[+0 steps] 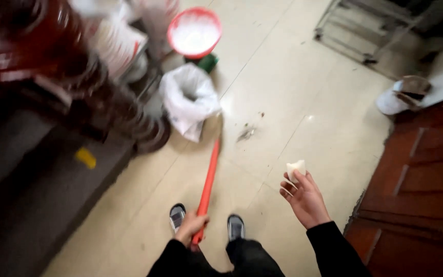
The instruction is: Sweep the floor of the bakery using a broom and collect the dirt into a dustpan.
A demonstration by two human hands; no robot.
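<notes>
My left hand (190, 225) grips the near end of a long red-orange broom handle (208, 179) that slants forward over the pale tiled floor; the broom's head is hidden near a white plastic bag. My right hand (305, 197) is raised palm up and pinches a small crumpled piece of white paper (296, 168) in its fingertips. Both black sleeves and my two dark shoes (177, 215) (236, 225) show at the bottom. A small patch of dirt (245, 133) lies on the floor ahead of the handle.
A white plastic bag (188, 97) stands open ahead on the left, with a red basin (195, 32) behind it. Dark blurred furniture fills the left side. A wooden door (421, 195) stands at the right, a metal rack (360, 31) at the back.
</notes>
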